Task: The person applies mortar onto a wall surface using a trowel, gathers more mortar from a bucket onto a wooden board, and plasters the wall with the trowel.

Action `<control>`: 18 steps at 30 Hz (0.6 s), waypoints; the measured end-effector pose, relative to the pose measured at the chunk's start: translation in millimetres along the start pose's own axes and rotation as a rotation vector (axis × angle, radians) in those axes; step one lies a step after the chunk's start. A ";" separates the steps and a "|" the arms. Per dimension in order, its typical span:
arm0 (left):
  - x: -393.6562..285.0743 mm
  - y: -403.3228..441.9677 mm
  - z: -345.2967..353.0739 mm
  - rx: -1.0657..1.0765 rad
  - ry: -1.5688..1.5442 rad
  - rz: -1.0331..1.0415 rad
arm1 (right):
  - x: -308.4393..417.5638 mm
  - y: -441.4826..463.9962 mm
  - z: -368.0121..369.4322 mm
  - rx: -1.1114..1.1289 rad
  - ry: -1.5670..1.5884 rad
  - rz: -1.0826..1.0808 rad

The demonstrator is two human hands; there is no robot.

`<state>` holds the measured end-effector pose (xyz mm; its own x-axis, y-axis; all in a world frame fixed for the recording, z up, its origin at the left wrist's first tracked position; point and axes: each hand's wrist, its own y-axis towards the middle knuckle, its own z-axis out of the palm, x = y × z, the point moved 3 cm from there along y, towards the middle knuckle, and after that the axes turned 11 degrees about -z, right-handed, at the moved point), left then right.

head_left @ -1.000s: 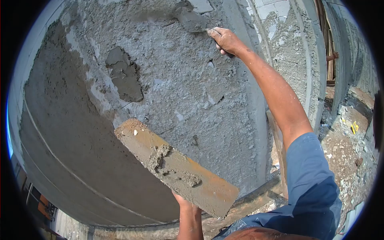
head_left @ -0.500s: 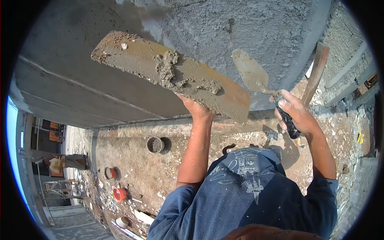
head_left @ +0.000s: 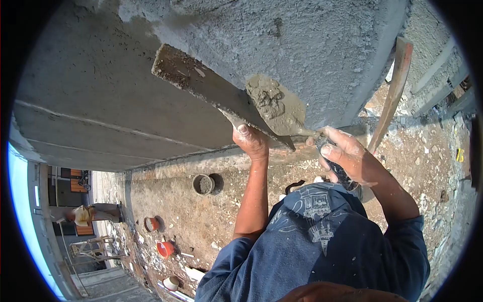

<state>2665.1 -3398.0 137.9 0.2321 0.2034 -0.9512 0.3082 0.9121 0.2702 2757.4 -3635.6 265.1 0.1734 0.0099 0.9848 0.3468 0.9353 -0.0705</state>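
Note:
My left hand point(head_left: 252, 143) is closed on the underside of a long, mortar-smeared board point(head_left: 204, 84), which is tilted with its broad face turned mostly away. Crusted mortar clings to the board's far end. In my right hand point(head_left: 354, 158) is the dark handle of a pointed trowel point(head_left: 294, 111). A lump of wet mortar point(head_left: 270, 99) lies on the trowel's blade, beside the board's right part and in front of the wall. The rough grey wall point(head_left: 322, 55) fills the area beyond both tools, with a smoother, darker stretch point(head_left: 95, 75) at left.
A long wooden strip point(head_left: 393, 95) leans at the right. On the debris-strewn ground stand a bucket with grey contents point(head_left: 204, 185), two orange-red containers point(head_left: 164, 248) point(head_left: 151, 224) and a pale one point(head_left: 171, 283). A person point(head_left: 95, 215) is in the distance at left.
The trowel has moved left towards the board and now carries a lump of mortar. The board has tipped, its broad face turning away, and the mortar heap on it no longer shows.

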 end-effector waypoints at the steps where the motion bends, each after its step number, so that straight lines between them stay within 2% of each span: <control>1: -3.3 -1.8 1.7 -0.013 0.024 -0.002 | -10.5 1.7 -6.3 -0.062 -0.067 0.036; 2: -8.6 -1.0 8.5 -0.068 -0.026 0.033 | -22.5 3.4 -13.0 -0.125 -0.135 0.071; 4: -7.1 2.0 9.9 -0.030 -0.020 0.037 | -46.5 9.3 -24.3 -0.093 -0.343 0.016; 7: 3.6 2.8 7.8 0.122 -0.010 -0.039 | -93.1 13.4 -37.4 -0.021 -0.512 -0.018; 9: 14.5 -3.0 -3.5 0.199 0.093 -0.118 | -76.1 14.2 -26.9 -0.003 -0.379 0.089; 12: 31.3 -19.8 -35.6 0.206 0.486 -0.104 | -69.8 10.6 -27.6 -0.148 -0.176 0.139; 13: 36.7 -25.8 -47.7 0.200 0.607 -0.098 | -50.6 3.3 -22.1 -0.196 0.008 0.203; 16: 58.6 -65.0 -114.0 0.215 0.911 -0.220 | -33.5 8.0 -41.5 -0.284 0.186 -0.082; 17: 78.3 -77.3 -146.1 0.225 1.015 -0.300 | -9.0 3.8 -46.5 -0.324 0.121 -0.202; 18: 75.9 -67.1 -141.5 0.227 0.998 -0.258 | 25.8 -4.4 -52.3 -0.362 0.056 -0.313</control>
